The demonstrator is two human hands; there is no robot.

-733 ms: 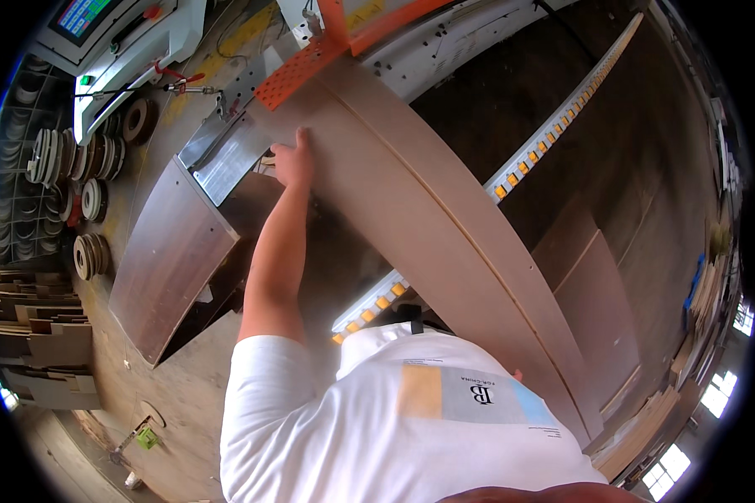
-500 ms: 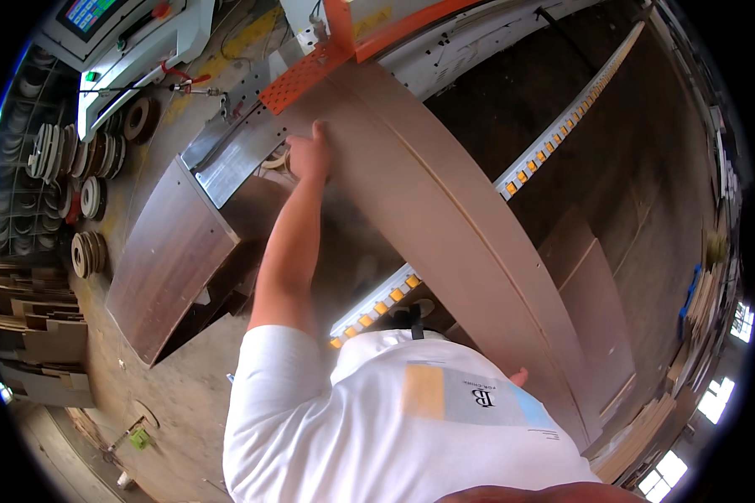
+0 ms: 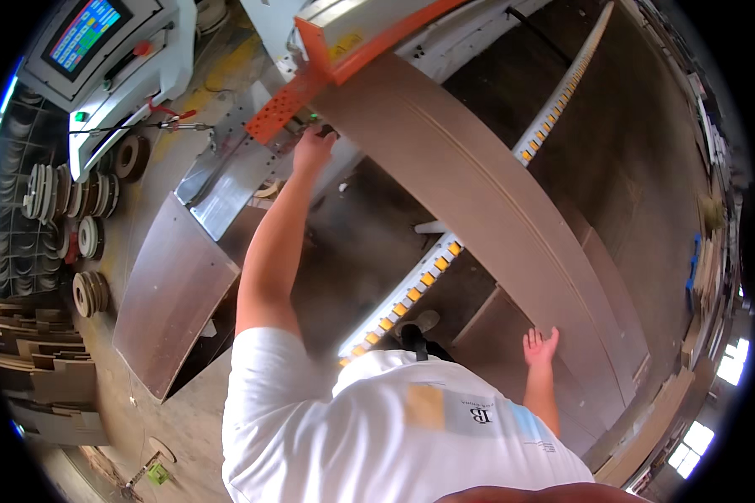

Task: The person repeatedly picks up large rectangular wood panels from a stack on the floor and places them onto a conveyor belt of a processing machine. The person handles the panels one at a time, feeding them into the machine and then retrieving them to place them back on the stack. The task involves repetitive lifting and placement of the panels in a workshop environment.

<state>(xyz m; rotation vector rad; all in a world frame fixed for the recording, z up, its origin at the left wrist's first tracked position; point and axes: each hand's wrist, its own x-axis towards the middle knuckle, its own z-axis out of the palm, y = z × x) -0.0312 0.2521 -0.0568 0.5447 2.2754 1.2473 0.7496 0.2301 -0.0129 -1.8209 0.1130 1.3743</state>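
far end of a long brown wooden board (image 3: pixel 495 210) hidden by an orange metal guard (image 3: pixel 315 52), middle of a white rail with yellow rollers (image 3: pixel 415 291) covered by the board, lettering on a lit blue screen (image 3: pixel 85 33) too small to be read

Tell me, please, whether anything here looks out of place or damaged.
A small white scrap appears to lie on the floor, left of the long board, like stray litter. The board's bend is probably just picture distortion.

Coiled rolls (image 3: pixel 95 294) near stacked boards (image 3: pixel 42 350)
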